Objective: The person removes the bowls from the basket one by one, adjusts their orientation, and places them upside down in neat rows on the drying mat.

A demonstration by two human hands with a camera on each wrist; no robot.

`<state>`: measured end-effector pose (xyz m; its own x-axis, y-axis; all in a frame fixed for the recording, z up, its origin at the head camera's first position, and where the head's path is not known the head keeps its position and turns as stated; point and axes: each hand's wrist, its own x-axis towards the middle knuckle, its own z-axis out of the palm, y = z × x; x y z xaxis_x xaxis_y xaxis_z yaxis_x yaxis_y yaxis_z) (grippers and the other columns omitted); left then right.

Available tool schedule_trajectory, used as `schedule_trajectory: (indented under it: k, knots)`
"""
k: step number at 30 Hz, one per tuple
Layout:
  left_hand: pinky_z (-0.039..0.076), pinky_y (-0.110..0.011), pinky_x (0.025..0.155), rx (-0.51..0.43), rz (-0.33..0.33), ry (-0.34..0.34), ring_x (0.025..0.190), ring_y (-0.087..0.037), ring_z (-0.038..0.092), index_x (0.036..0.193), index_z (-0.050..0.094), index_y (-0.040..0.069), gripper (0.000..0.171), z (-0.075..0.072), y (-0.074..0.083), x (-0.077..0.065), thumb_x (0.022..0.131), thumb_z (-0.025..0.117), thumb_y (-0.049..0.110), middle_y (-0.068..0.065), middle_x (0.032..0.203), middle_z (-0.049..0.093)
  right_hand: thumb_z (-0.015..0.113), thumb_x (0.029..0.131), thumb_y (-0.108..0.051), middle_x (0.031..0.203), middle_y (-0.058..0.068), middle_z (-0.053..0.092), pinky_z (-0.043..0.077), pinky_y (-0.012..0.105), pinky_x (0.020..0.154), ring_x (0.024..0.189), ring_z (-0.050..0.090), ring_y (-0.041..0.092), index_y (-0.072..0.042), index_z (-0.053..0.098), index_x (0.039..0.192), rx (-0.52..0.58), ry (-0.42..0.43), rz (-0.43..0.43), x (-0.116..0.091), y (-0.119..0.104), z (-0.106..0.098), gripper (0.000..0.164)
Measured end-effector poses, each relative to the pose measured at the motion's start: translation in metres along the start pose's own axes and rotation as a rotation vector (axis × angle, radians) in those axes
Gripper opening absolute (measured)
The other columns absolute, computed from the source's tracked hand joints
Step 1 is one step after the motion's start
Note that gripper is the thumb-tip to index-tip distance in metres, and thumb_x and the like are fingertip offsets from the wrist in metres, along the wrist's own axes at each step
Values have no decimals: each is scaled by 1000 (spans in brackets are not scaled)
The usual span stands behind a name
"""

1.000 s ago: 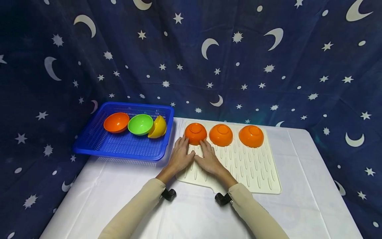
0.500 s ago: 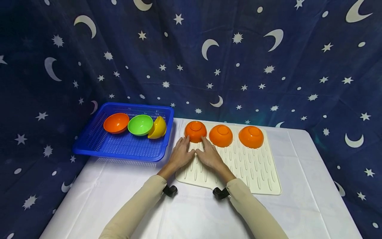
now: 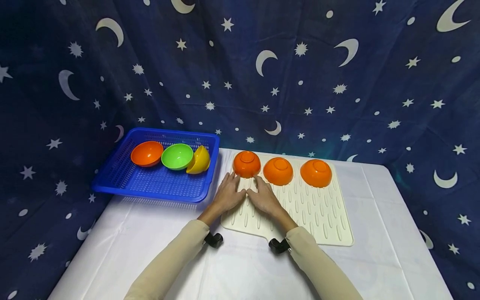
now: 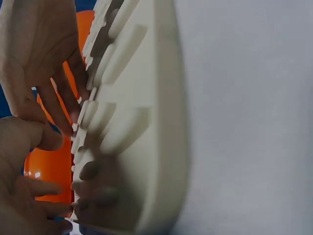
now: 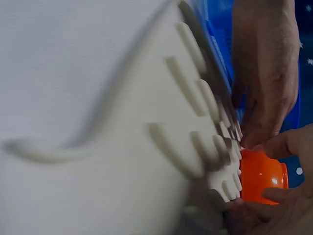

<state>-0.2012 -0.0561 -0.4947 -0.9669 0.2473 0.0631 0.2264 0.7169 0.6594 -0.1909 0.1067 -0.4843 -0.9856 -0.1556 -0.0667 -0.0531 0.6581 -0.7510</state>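
Observation:
Three upside-down orange bowls stand in a row along the back of a cream ridged drying mat (image 3: pixel 296 216). Both hands are at the left orange bowl (image 3: pixel 246 163), one on either side of its near edge. My left hand (image 3: pixel 227 194) has its fingers extended toward the bowl's left front, and my right hand (image 3: pixel 264 198) reaches to its right front. The thumbs come close together in front of it. Whether the fingertips still touch the bowl is hard to tell. To the right are the middle orange bowl (image 3: pixel 278 171) and the right orange bowl (image 3: pixel 316 173).
A blue basket (image 3: pixel 165 193) stands left of the mat. Inside it are an orange bowl (image 3: pixel 147 153), a green bowl (image 3: pixel 177 156) and yellow bowls (image 3: pixel 198 160) tipped on their side. White cloth (image 3: pixel 375 216) covers the table, with a dark star-patterned curtain (image 3: pixel 240 83) behind.
The left orange bowl has slid slightly away, toward the mat's back edge. Both hands moved forward a little with it, and its rim now stands a bit farther from the fingers.

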Motion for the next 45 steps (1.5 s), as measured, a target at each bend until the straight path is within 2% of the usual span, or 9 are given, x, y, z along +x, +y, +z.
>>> schedule_trajectory:
  k: [7,14,17,21,24,27,34,41,45]
  knots:
    - [30,-51,114,-38,11,90,139,-41,35,150,38,-8,70,-4,1,-13,92,65,20,-28,151,41,59,96,-18,139,19,55,36,49,111,132,49,33,0,53,139,102,9,-62,-14,2,4,46]
    - [34,-52,110,-2,63,127,132,-39,43,152,36,-7,73,-7,5,-26,93,66,23,-24,146,49,59,98,-19,143,13,55,39,52,108,133,49,31,-6,55,139,111,4,-87,-31,4,-4,44]
    - [34,-51,111,-16,133,144,133,-38,43,151,38,-6,71,-12,8,-34,92,66,23,-22,146,50,59,99,-21,141,8,56,41,53,105,130,50,28,-8,56,141,72,0,-120,-41,8,-11,45]
    - [33,-47,113,-15,257,101,136,-32,42,152,40,0,67,-23,12,-45,94,65,23,-18,148,48,59,99,-22,138,0,59,43,51,101,127,51,21,-12,60,140,-17,17,-181,-54,17,-20,41]
    - [36,-44,112,-10,334,85,136,-26,45,151,44,5,62,-36,13,-53,95,65,23,-13,148,50,61,99,-20,139,-2,59,44,49,102,127,51,19,-12,63,135,-74,43,-238,-64,25,-25,37]
    - [40,-46,109,-1,375,113,132,-25,49,147,49,6,58,-55,14,-57,95,67,23,-11,143,54,62,98,-18,137,-2,61,45,47,101,124,53,18,-11,65,130,-122,80,-286,-75,36,-34,34]
    - [35,-50,112,34,343,185,136,-30,45,146,49,5,60,-102,10,-52,94,69,24,-15,145,52,64,94,-13,130,0,64,48,44,84,107,54,19,-11,68,123,-213,205,-297,-102,65,-59,29]
    - [38,-54,109,39,255,204,132,-31,48,145,50,5,57,-142,-7,-47,93,68,22,-15,142,53,63,94,-10,145,8,54,43,56,97,130,43,30,-6,65,123,-274,229,-262,-121,97,-77,30]
    - [42,-56,105,59,196,171,129,-34,49,147,48,4,60,-163,-17,-40,94,68,22,-18,141,53,61,94,-10,150,16,47,37,64,101,134,38,40,1,62,128,-329,253,-252,-130,116,-91,36]
